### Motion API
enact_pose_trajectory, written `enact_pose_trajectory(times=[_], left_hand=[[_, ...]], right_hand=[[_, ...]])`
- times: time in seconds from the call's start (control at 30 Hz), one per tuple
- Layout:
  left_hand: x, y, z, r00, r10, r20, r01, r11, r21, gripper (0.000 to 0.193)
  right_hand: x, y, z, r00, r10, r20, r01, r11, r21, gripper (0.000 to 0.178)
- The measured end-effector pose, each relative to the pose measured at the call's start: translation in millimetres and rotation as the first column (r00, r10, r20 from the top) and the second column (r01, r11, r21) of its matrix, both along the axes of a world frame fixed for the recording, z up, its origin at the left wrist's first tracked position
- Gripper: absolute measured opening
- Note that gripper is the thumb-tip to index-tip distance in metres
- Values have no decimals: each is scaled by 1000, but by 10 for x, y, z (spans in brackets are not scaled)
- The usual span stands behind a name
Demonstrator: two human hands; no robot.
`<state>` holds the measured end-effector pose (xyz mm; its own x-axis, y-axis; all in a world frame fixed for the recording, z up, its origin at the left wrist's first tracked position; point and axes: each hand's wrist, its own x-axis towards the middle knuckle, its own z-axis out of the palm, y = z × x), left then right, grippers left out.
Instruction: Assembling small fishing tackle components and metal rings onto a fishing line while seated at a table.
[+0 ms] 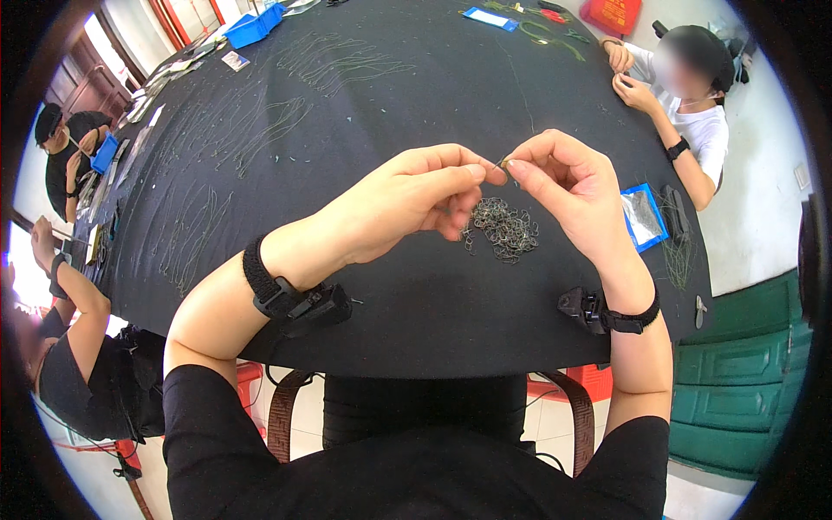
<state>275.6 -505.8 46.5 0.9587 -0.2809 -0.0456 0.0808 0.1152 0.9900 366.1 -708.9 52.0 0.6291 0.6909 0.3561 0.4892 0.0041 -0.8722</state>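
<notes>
My left hand (416, 195) and my right hand (568, 186) meet fingertip to fingertip above the dark table. Thumb and forefinger of the left hand pinch a tiny dark piece (500, 164), apparently a fish hook; its details are too small to make out. The right thumb and forefinger are closed at the same spot. A thin green fishing line (520, 82) runs away from the right fingertips toward the far side. Just below the hands lies a heap of small curved metal fish hooks (507, 230), with the left hand's lower fingers hanging beside it.
Bundles of green line (260, 130) lie spread on the left of the black tablecloth (416, 321). A blue-edged packet (643, 217) and a dark elongated item (675, 215) sit at right. Blue trays (253, 26) stand at the far left. Other people sit around the table.
</notes>
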Motion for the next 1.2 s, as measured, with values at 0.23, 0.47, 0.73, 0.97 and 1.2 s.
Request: enact_pose_trajectory(times=[0.23,0.47,0.73,0.97,1.2], left_hand=[[-24,-63,11,988,136,-74,-133,990,44,23],[-6,-8,33,961,225,159,-252,951,177,19],[-195,348,628,275,302,913,-876,470,109,10],[-235,207,624,453,125,883,-833,412,369,6],[77,227,103,954,100,281,-239,822,518,18]], right_hand=[[-9,-8,24,1000,8,4,-8,998,-58,11],[34,-37,40,997,20,79,-4,981,-194,12],[340,-204,-177,888,20,460,186,899,-398,11],[330,-268,-210,895,97,435,215,760,-613,8],[332,-216,-236,915,86,394,198,754,-626,10]])
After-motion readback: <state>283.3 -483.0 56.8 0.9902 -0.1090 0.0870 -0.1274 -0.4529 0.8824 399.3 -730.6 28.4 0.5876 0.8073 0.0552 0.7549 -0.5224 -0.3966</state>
